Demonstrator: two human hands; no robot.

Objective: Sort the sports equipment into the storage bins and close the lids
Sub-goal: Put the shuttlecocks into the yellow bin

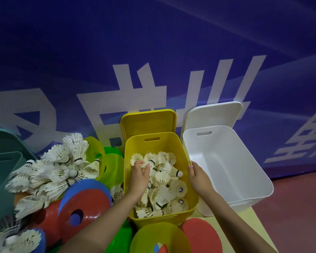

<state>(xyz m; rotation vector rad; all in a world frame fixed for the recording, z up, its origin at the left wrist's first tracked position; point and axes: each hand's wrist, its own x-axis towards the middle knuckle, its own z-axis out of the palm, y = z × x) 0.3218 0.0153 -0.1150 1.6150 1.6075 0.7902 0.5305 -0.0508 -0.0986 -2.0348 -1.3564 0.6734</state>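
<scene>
A yellow bin (135,207) stands in the middle, partly filled with white shuttlecocks (164,187). My left hand (139,177) reaches inside it and its fingers pinch a shuttlecock near the far left of the bin. My right hand (199,178) grips the bin's right rim. An empty white bin (244,176) stands to the right. The yellow lid (148,121) and white lid (213,115) lean on the wall behind their bins. A heap of shuttlecocks (53,172) lies at the left.
Flat cones lie around: red and blue ones (86,203) at the lower left, green-yellow ones (109,167) behind the heap, a yellow one (157,238) and a red one (202,234) in front. A teal bin (2,172) stands at far left. A blue banner wall is behind.
</scene>
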